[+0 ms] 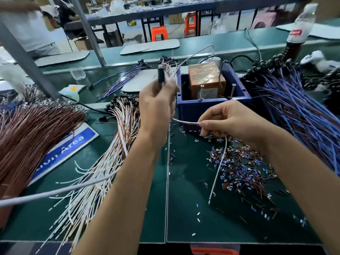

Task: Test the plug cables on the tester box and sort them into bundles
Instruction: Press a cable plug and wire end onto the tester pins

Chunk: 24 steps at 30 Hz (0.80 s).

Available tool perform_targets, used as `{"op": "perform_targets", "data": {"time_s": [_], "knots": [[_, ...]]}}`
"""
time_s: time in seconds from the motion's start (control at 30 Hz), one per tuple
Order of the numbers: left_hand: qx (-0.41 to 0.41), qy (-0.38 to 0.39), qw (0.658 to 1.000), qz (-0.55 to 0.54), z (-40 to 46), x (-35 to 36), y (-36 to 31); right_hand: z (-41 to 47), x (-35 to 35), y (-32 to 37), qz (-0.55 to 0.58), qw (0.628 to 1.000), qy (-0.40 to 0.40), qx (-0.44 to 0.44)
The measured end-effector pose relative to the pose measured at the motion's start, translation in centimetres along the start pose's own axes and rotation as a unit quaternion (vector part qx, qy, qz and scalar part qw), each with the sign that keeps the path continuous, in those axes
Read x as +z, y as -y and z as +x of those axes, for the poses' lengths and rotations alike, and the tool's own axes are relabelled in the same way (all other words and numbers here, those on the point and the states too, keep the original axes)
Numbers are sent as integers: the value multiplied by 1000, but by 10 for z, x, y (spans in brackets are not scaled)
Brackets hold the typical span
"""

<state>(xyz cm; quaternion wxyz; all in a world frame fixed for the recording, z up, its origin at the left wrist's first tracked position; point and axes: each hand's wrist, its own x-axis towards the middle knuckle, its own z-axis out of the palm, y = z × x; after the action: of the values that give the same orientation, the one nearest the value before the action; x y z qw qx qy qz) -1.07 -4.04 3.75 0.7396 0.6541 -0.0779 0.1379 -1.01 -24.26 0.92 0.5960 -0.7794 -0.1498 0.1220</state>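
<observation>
While my left hand (156, 102) fist-grips the black plug (161, 75) upright, my right hand (226, 122) fingertips pinch its grey cable (185, 122) near the tester box (211, 92).

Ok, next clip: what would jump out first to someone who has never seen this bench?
Two hands at centre: the left hand grips a black plug upright, the right hand pinches its pale cable. Just behind stands a blue bin holding the orange tester box. Wire bundles fan out either side, brown left, blue right.
</observation>
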Motion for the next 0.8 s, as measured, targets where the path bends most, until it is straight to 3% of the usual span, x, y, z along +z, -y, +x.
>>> {"op": "perform_targets", "data": {"time_s": [0.1, 0.2, 0.33, 0.5, 0.7, 0.8], "knots": [[192, 46, 956, 216, -18, 15, 20, -11, -20, 2, -95, 994, -31, -54], [292, 91, 887, 345, -28, 31, 36, -18, -36, 3, -146, 977, -93, -121], [295, 120, 866, 386, -31, 48, 52, -21, -52, -1, -208, 957, -135, -153], [298, 138, 855, 401, -27, 48, 69, -23, -48, -24, -183, 963, -142, -135], [267, 123, 867, 402, -23, 38, 91, -23, -42, -55, -118, 973, -167, -110], [227, 114, 899, 356, -26, 39, 96, -21, -39, -61, -144, 973, -154, -98]]}}
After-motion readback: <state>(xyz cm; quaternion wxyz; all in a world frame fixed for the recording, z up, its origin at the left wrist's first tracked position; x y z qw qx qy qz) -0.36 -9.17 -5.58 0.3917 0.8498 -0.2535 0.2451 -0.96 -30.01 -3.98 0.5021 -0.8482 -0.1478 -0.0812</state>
